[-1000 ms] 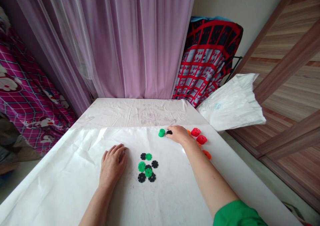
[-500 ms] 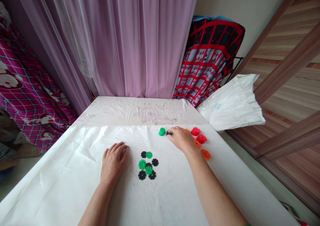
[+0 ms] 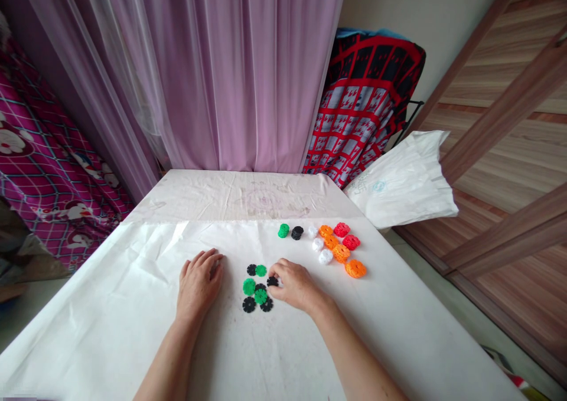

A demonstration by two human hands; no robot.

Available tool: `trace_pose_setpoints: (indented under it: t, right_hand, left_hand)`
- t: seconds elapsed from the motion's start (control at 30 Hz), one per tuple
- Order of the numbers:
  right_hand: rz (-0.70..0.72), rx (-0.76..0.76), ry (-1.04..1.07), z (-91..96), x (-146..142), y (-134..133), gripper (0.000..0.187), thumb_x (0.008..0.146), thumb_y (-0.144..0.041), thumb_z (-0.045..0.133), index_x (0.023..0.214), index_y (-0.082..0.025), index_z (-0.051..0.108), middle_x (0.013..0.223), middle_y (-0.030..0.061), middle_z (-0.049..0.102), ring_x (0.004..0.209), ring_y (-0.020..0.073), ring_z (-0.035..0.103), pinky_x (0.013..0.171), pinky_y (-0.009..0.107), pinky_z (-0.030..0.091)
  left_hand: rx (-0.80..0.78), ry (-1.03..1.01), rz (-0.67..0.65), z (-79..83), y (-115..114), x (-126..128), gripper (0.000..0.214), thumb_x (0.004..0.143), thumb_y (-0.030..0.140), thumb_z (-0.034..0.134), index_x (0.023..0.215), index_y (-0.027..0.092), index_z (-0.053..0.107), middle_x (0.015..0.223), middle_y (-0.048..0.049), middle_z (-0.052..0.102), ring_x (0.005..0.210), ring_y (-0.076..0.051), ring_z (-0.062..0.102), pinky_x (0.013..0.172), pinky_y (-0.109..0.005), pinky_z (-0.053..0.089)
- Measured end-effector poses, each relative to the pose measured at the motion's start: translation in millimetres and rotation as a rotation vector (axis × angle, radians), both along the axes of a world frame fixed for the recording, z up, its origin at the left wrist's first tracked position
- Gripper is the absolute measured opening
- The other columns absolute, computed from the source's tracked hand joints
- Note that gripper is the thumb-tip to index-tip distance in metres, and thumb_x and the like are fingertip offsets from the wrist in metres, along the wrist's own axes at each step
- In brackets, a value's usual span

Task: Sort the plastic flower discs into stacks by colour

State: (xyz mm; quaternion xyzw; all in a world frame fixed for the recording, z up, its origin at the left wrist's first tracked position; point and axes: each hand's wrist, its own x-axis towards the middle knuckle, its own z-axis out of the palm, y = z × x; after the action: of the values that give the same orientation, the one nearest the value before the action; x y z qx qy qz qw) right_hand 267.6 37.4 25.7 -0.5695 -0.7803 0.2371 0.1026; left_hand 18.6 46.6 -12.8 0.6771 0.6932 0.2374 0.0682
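My right hand pinches a black notched plastic disc by its edge, at the right side of a loose group of such discs. In that group lie several black discs and green discs, some overlapping. My left hand rests flat on the white cloth to the left of the group, fingers loosely stretched and holding nothing. Farther back stand a green stack and a black stack of the same kind of discs.
Right of those are white stacks, orange stacks and red stacks. A white cloth covers the table. A white bag hangs at its right edge, and a lilac curtain hangs behind.
My right hand has come back from the black stack to the loose discs near the middle and closed on a black one. The black and white stacks are now uncovered. My left hand stays put.
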Motion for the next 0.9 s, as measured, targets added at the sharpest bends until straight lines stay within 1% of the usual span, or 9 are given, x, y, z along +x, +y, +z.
trace_pose_setpoints:
  t: [0.17, 0.27, 0.33, 0.43, 0.53, 0.6, 0.7, 0.9]
  right_hand:
    - [-0.009, 0.033, 0.005, -3.2, 6.3, 2.3, 0.02, 0.078, -0.021, 0.064, 0.098, -0.023, 0.067, 0.103, 0.0008, 0.065, 0.08, 0.0127, 0.06, 0.078, 0.024, 0.041]
    - [-0.071, 0.062, 0.016, -0.4, 17.9, 9.4, 0.022, 0.079, -0.019, 0.063, 0.1, -0.023, 0.065, 0.106, 0.0008, 0.065, 0.08, 0.0123, 0.06, 0.076, 0.024, 0.042]
    - [-0.157, 0.121, 0.008, 4.8, 29.1, 19.7, 0.028, 0.079, -0.02, 0.063, 0.107, -0.023, 0.063, 0.106, 0.0011, 0.066, 0.081, 0.0131, 0.06, 0.075, 0.024, 0.042]
    - [-0.295, 0.241, -0.037, 16.7, 47.0, 42.9, 0.037, 0.08, -0.023, 0.064, 0.117, -0.022, 0.058, 0.105, 0.0018, 0.067, 0.083, 0.0152, 0.061, 0.074, 0.026, 0.041]
    - [-0.364, 0.274, -0.1, 28.5, 60.1, 67.5, 0.042, 0.082, -0.024, 0.064, 0.122, -0.021, 0.054, 0.107, 0.0028, 0.068, 0.086, 0.0163, 0.063, 0.076, 0.027, 0.041]
    - [-0.366, 0.256, -0.136, 33.2, 64.7, 79.8, 0.043, 0.083, -0.025, 0.064, 0.124, -0.021, 0.053, 0.109, 0.0031, 0.068, 0.089, 0.0171, 0.064, 0.077, 0.027, 0.041]
    - [-0.344, 0.224, -0.17, 34.3, 66.6, 90.4, 0.044, 0.083, -0.026, 0.063, 0.125, -0.021, 0.052, 0.111, 0.0039, 0.068, 0.095, 0.0182, 0.064, 0.077, 0.027, 0.04]
    - [-0.319, 0.207, -0.188, 34.6, 66.2, 95.9, 0.045, 0.084, -0.025, 0.065, 0.127, -0.02, 0.053, 0.113, 0.0049, 0.068, 0.099, 0.0186, 0.065, 0.079, 0.027, 0.041]
  left_hand:
    - [0.007, -0.008, 0.002, -1.4, 0.1, 0.0, 0.035, 0.093, 0.033, 0.042, 0.113, 0.027, 0.07, 0.136, -0.0051, 0.065, 0.133, -0.026, 0.05, 0.115, -0.051, 0.03]
    - [0.013, -0.011, 0.008, -1.0, 0.1, 0.7, 0.035, 0.092, 0.034, 0.041, 0.112, 0.028, 0.07, 0.135, -0.0047, 0.065, 0.133, -0.026, 0.05, 0.115, -0.051, 0.03]
    - [0.007, -0.01, 0.011, -0.8, 0.1, 0.9, 0.035, 0.093, 0.034, 0.041, 0.112, 0.028, 0.07, 0.136, -0.0046, 0.065, 0.134, -0.026, 0.05, 0.115, -0.051, 0.03]
    - [-0.011, -0.007, 0.009, -0.7, 0.1, 0.9, 0.036, 0.093, 0.035, 0.04, 0.113, 0.028, 0.069, 0.137, -0.004, 0.064, 0.135, -0.027, 0.048, 0.115, -0.052, 0.029]
    - [-0.023, -0.004, 0.008, -0.7, 0.1, 0.4, 0.036, 0.093, 0.035, 0.041, 0.113, 0.028, 0.069, 0.138, -0.0037, 0.063, 0.136, -0.027, 0.048, 0.115, -0.052, 0.029]
    - [-0.019, -0.002, 0.006, -0.8, 0.2, -0.1, 0.035, 0.093, 0.035, 0.041, 0.113, 0.028, 0.07, 0.137, -0.004, 0.064, 0.135, -0.027, 0.049, 0.115, -0.052, 0.03]
    - [-0.01, -0.002, 0.003, -1.2, 0.2, -1.0, 0.035, 0.094, 0.035, 0.04, 0.113, 0.028, 0.069, 0.137, -0.0038, 0.064, 0.135, -0.026, 0.049, 0.115, -0.051, 0.03]
    - [-0.014, -0.005, 0.003, -1.4, -0.2, -1.4, 0.036, 0.094, 0.036, 0.039, 0.113, 0.027, 0.069, 0.138, -0.0044, 0.063, 0.135, -0.027, 0.049, 0.116, -0.052, 0.029]
